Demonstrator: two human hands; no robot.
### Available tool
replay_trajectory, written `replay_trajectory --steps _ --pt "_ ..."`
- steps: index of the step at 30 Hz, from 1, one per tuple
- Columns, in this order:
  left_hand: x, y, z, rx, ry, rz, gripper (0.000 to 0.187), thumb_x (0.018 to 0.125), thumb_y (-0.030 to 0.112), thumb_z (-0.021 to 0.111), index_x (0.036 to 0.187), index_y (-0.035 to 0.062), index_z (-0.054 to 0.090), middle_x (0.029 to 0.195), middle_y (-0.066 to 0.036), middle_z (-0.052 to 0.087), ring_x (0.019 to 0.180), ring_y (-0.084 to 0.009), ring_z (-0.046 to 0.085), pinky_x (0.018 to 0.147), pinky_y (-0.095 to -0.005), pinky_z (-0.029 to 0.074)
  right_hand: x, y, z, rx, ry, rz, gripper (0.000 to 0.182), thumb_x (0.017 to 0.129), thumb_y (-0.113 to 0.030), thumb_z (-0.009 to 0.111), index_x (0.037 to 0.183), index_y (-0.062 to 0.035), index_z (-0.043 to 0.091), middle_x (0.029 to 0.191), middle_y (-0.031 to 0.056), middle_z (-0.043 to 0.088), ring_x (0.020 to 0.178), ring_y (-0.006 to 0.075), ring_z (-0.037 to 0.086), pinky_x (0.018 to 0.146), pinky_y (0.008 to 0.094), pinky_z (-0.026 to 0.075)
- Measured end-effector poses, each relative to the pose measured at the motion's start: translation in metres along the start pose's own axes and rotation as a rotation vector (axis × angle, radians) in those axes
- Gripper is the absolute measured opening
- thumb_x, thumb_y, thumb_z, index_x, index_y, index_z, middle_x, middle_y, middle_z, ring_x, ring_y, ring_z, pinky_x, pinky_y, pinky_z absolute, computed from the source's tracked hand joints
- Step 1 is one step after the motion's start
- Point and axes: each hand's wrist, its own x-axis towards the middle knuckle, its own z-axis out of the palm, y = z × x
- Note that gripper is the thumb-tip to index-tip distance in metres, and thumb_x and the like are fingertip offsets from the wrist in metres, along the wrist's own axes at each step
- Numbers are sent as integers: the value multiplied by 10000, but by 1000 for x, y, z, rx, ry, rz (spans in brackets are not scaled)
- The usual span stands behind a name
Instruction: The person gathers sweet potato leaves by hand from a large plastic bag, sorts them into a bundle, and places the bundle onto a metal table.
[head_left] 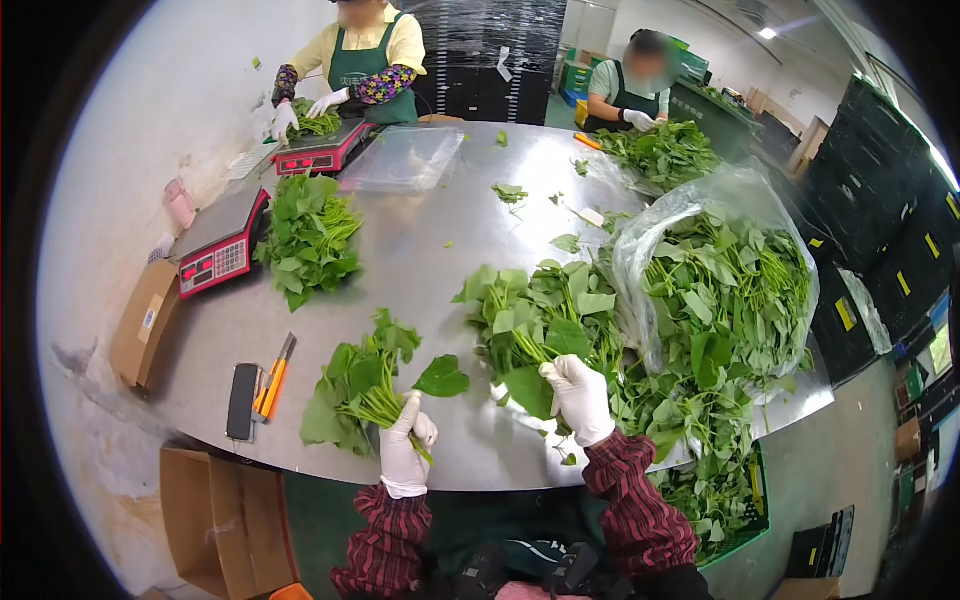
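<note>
My left hand (407, 447), in a white glove, is closed round the stems of a bunch of leafy greens (365, 385) over the metal table's near side. Its leaves fan up and to the left. To the right, my right hand (580, 398), also gloved in white, pinches stems at the near edge of a larger pile of greens (545, 310). One broad leaf hangs just left of those fingers. Beside that pile, a clear plastic bag (640, 250) lies open, with many greens (735, 290) spilling from it toward the table's near right edge.
Left on the metal table (420, 270) are a red scale (225, 245), a greens pile (312, 235), a black phone (242, 402) and an orange knife (272, 385). Two co-workers (365, 60) (628, 90) handle greens across it. A green crate (755, 500) stands below right.
</note>
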Motion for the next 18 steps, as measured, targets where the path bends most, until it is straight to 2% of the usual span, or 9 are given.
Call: replay_trajectory --steps 3,4,6,8,9,10,12,14,18 --pt "0 -8 20 70 40 -21 119 869 89 583 953 11 548 597 -17 494 488 -98 450 449 -224 356 -5 -3 0 206 -49 222 171 865 -144 623 785 -1 575 583 5 516 499 60 404 470 240 366" --pt "-2 -12 27 87 40 -46 115 857 75 593 939 -2 566 705 -54 569 557 -109 510 475 -221 393 -11 -14 -6 328 -101 327 169 874 -144 615 792 -1 578 598 -17 525 475 48 427 455 227 364" --pt "-5 -21 42 148 51 -102 132 841 64 613 944 -13 584 764 -64 603 593 -105 531 485 -217 404 -20 -28 -5 399 -134 350 154 873 -138 615 809 -3 578 593 -9 524 457 40 441 437 222 358" --pt "-4 -30 54 174 -9 -132 149 838 50 613 967 -21 590 788 -68 613 606 -101 541 492 -213 407 -29 -29 1 341 -194 284 134 865 -119 624 827 0 576 622 -14 537 506 58 476 483 223 396" --pt "-3 -35 60 160 -36 -140 125 844 43 605 954 -16 596 784 -61 613 605 -97 538 494 -211 404 -33 -25 8 293 -172 124 94 844 -81 637 826 -10 579 646 1 540 589 76 521 549 239 434" --pt "-2 -40 63 131 -87 -133 106 843 35 609 939 -8 603 783 -51 614 601 -95 535 494 -211 404 -35 -23 12 119 -104 -215 75 836 -73 632 799 -26 587 625 41 554 529 127 518 489 259 416" --pt "-3 -43 68 145 -109 -175 104 831 26 627 929 0 607 782 -43 615 588 -96 531 493 -209 402 -38 -26 7 14 -182 -409 55 835 -46 609 790 -30 582 627 78 548 563 173 548 522 290 439" --pt "-6 -43 72 160 -116 -176 111 827 21 630 934 1 606 782 -42 616 584 -97 533 491 -210 405 -44 -17 7 -20 -222 -402 73 847 -51 595 781 -25 577 629 83 548 560 178 553 526 289 445" --pt "-10 -47 68 139 -108 -159 125 829 20 630 950 1 606 793 -52 622 582 -102 543 494 -212 420 -54 -11 17 -79 -34 -164 100 859 -78 591 796 -4 565 618 70 555 519 121 538 503 270 437"
